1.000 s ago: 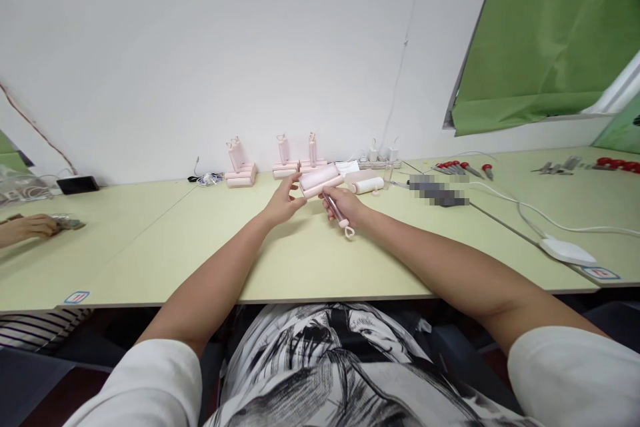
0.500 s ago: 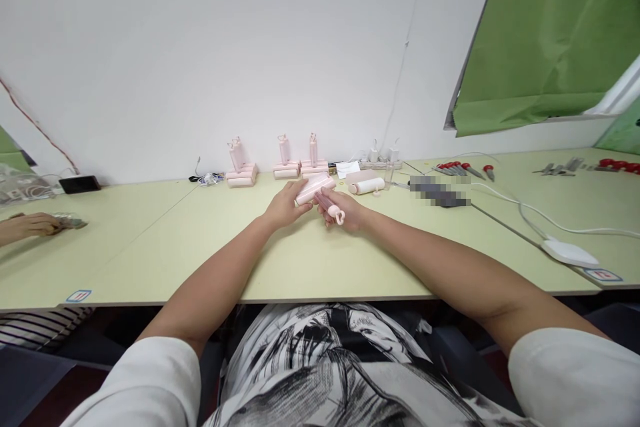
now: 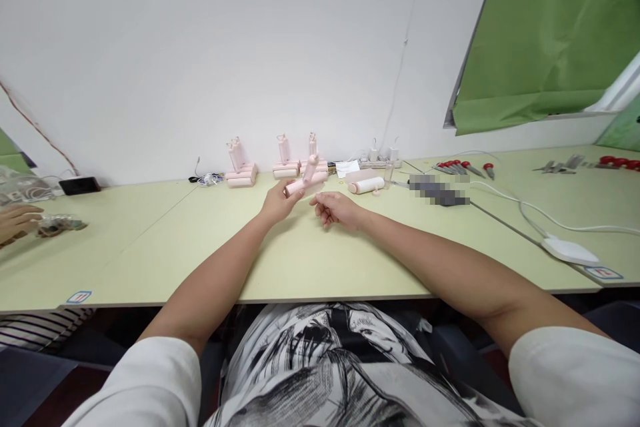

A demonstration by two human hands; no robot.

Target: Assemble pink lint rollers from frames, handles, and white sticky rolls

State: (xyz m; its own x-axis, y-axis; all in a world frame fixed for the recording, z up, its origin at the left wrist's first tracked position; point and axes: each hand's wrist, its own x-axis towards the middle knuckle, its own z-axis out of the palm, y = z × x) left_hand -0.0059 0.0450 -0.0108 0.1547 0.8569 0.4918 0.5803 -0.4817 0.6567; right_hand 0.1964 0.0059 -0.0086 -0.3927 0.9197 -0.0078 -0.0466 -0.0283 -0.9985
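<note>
My left hand [image 3: 279, 203] is closed around one end of a pink lint roller [image 3: 296, 185], holding it just above the table. Its handle [image 3: 311, 167] points up and partly covers another pink roller behind it. Close by on the right, my right hand [image 3: 339, 209] has loosely curled fingers with nothing visible in them, apart from the roller. Further right lies a white roll [image 3: 367, 185] with pink ends beside a pale pink cover [image 3: 361, 175].
Several pink rollers [image 3: 241, 175] with upright handles stand along the wall. At right are a blurred-out dark item [image 3: 437, 191], red-handled tools [image 3: 467, 168] and a white cabled device [image 3: 570, 251]. Another person's hand [image 3: 19, 221] is at far left, near a small clear bag [image 3: 60, 224].
The handle has swung from pointing toward me in my right hand to pointing up. My right hand has let go of it. At far left, the other person's hand has drawn back from the bag.
</note>
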